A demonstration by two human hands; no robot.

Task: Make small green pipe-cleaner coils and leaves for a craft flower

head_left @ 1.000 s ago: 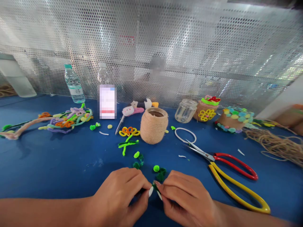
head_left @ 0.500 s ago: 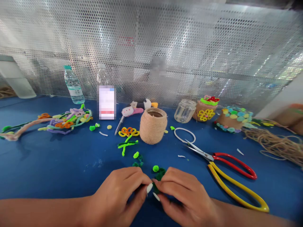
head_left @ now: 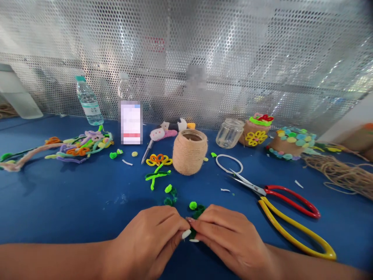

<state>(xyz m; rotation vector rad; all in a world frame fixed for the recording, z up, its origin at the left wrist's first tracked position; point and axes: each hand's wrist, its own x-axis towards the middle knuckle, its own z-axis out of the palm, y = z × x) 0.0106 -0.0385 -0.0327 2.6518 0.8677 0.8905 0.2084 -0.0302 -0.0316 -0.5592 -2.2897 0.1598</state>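
At the front middle of the blue table, my left hand (head_left: 154, 237) is closed in a pinch, its fingertips beside those of my right hand. My right hand (head_left: 230, 237) pinches a dark green fuzzy piece (head_left: 199, 212), partly hidden by its fingers. Whether the left fingertips also grip it is hidden. A bright green pompom (head_left: 193, 205) lies just beyond the fingertips. Another light green pompom (head_left: 168, 188) sits near dark green fuzzy bits (head_left: 169, 201). The twine-wrapped jar (head_left: 190, 153) stands upright behind my hands, beside yellow and orange loops (head_left: 159, 160) and crossed green stems (head_left: 157, 177).
Scissors (head_left: 259, 190) with red and yellow handles lie open at the right, near a white ring (head_left: 229, 163). Farther back stand a glass jar (head_left: 229, 133), two decorated jars, a phone (head_left: 131, 122) and bottles. Colourful stems (head_left: 84, 146) are heaped at the left.
The view has shifted slightly. Both hands remain together at the front, with the fingertips pressed a little closer and the right thumb moved slightly.
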